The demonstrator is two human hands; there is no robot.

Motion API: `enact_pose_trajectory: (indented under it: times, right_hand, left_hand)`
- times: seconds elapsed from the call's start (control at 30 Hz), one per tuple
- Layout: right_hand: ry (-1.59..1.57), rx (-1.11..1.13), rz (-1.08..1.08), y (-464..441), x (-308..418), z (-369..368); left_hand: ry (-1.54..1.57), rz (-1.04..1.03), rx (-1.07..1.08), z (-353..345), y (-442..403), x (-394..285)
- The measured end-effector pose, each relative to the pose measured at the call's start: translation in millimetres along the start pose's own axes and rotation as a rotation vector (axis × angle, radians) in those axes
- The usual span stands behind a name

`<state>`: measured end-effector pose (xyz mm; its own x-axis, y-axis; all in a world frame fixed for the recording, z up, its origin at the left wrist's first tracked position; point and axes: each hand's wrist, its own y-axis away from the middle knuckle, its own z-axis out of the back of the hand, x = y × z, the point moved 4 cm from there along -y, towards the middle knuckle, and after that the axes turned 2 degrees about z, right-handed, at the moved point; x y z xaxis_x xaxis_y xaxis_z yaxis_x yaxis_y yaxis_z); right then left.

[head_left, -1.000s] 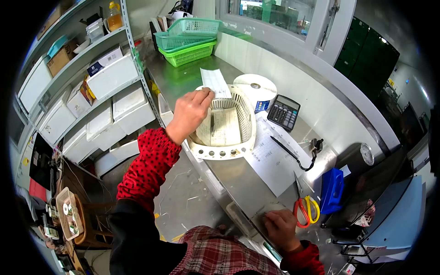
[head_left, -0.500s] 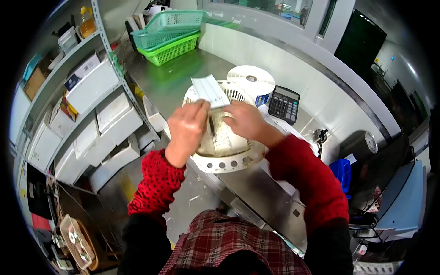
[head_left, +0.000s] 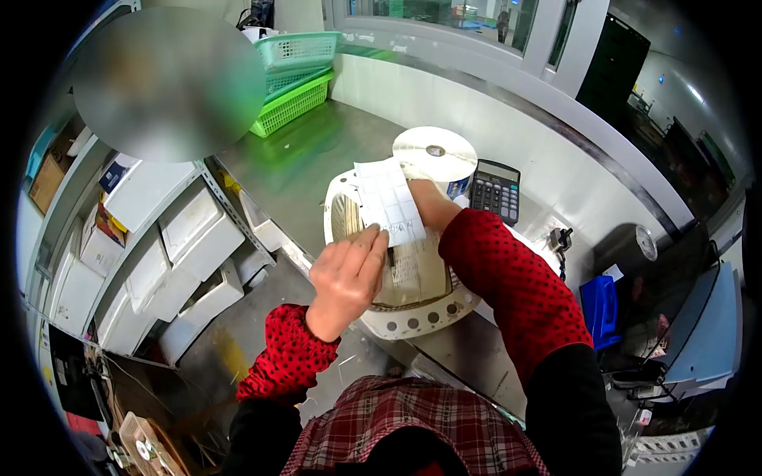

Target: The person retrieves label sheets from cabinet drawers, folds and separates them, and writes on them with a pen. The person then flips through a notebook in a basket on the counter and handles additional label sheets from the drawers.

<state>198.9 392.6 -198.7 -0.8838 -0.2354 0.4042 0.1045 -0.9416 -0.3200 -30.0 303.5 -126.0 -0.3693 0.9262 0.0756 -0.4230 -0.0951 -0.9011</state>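
Note:
A white paper slip (head_left: pixel 387 200) with printed lines and some handwriting is held up over a white plastic basket (head_left: pixel 423 320) with round holes along its rim. My left hand (head_left: pixel 348 278) pinches the slip at its lower edge. Behind the slip's right side is my right hand (head_left: pixel 432 208), its fingers hidden by the paper. Inside the basket lies a stack of worn, yellowish papers (head_left: pixel 413 274) with writing, partly covered by the slip and my hands.
Beside the basket are a large roll of white labels (head_left: pixel 435 151) and a black calculator (head_left: pixel 495 193). Green plastic baskets (head_left: pixel 294 103) are stacked at the back left. A shelf with white boxes (head_left: pixel 194 218) stands to the left. A blue plastic object (head_left: pixel 599 311) is at the right.
The slip now faces up more fully and sits lower and further right. My left hand has moved down and right; my right hand has gone behind the slip. The view has shifted slightly.

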Motion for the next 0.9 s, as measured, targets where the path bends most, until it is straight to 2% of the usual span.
enact_pose_trajectory:
  times: [0.03, 0.07, 0.13, 0.23, 0.33, 0.4, 0.47, 0.6, 0.67, 0.8, 0.87, 0.9]
  right_hand:
    - [0.151, 0.02, -0.025, 2, 22, 21]
    - [0.15, 0.02, -0.037, 1, 29, 34]
    - [0.357, 0.139, -0.117, -5, 29, 55]
    - [0.53, -0.008, -0.129, -7, 50, 98]
    - [0.547, -0.045, -0.11, -9, 40, 101]
    - [0.539, 0.026, -0.159, -4, 48, 111]
    - [0.535, 0.071, -0.074, 0, 46, 113]
    - [0.518, 0.18, -0.1, 2, 51, 127]
    - [0.543, 0.136, -0.113, 2, 56, 139]
    - [0.601, 0.019, -0.118, 1, 53, 159]
    - [0.592, 0.06, -0.154, -1, 49, 173]
    - [0.6, 0.006, -0.132, -1, 51, 187]
  left_hand:
    - [0.005, -0.015, -0.029, 4, -1, -4]
    - [0.011, -0.029, -0.056, 6, 0, -6]
    - [0.015, -0.051, -0.045, 1, 10, -2]
    - [0.001, -0.042, -0.111, 2, 6, -3]
    - [0.022, -0.065, -0.08, -7, 6, -6]
    - [0.01, -0.069, -0.08, -10, 6, -6]
    - [-0.008, -0.06, -0.076, -12, 6, -7]
    - [-0.021, -0.073, -0.052, -14, 5, -8]
    - [-0.024, -0.088, -0.042, -13, 5, -10]
    - [0.026, -0.178, 0.07, -13, 4, -24]
    - [0.127, -0.237, 0.253, -22, 3, -29]
    - [0.159, -0.255, 0.309, -26, 3, -31]
